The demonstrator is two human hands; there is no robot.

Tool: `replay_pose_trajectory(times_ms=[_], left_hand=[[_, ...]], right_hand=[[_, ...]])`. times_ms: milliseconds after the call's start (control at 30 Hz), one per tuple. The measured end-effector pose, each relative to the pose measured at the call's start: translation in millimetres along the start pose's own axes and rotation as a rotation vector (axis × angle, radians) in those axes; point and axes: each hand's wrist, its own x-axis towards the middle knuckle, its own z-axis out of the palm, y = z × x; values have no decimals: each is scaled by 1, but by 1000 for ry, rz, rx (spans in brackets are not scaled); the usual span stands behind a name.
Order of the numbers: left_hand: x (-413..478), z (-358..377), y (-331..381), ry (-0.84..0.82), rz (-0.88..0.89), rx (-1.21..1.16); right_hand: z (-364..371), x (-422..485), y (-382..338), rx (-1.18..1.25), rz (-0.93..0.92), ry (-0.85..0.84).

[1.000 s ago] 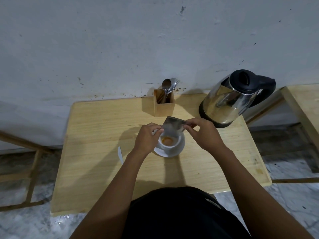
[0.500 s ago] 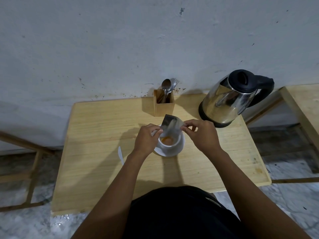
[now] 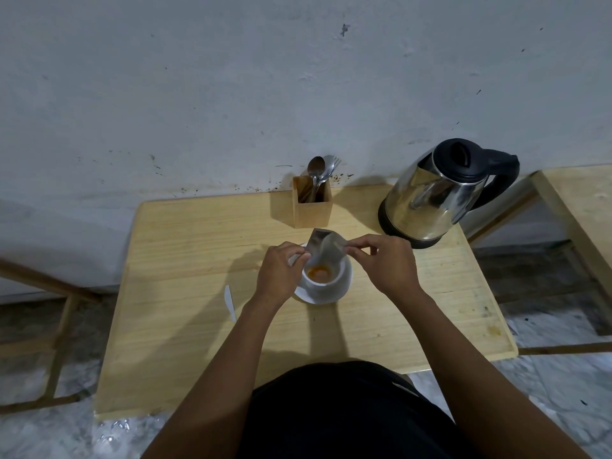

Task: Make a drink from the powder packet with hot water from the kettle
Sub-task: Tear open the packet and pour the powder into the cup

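Counted on the wooden table (image 3: 185, 326): 1 kettle (image 3: 437, 197), 1 cup (image 3: 326, 276), 1 saucer (image 3: 342, 291), 1 powder packet (image 3: 326, 251), 1 wooden holder (image 3: 312, 207), 1 torn white strip (image 3: 229, 301). 2 hands are seen, both at the packet.

The packet, silver, is held over the cup, approx. upside down, w/ its lower end dipped toward the cup's mouth. It is pinched at its left edge by the left hand (image 3: 281, 276), fingers closed on it, and at its upper right corner by the right hand (image 3: 387, 265), thumb and forefinger closed on it.

Containers: the cup is set on the saucer near the table's middle; orange powder (image 3: 319, 271) is seen at its bottom. No water can be made out in it. The holder, at the back edge by the wall, is filled w/ cutlery (image 3: 319, 170): 1 spoon bowl and 1 fork head are visible, other pieces can't be counted. The kettle, steel w/ black lid and handle, is stood at the back right corner, lid shut; contents can't be told.

The strip is lying flat, left of the left wrist.
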Motion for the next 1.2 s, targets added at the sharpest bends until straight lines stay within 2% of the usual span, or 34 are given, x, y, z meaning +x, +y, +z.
replay_pose_trajectory(times_ms=[567, 1200], left_hand=[[-3, 2, 8, 13, -44, 24], [-4, -4, 14, 0, -29, 39]], right_hand=[[3, 7, 2, 36, 134, -45], [4, 1, 6, 150, 177, -100]])
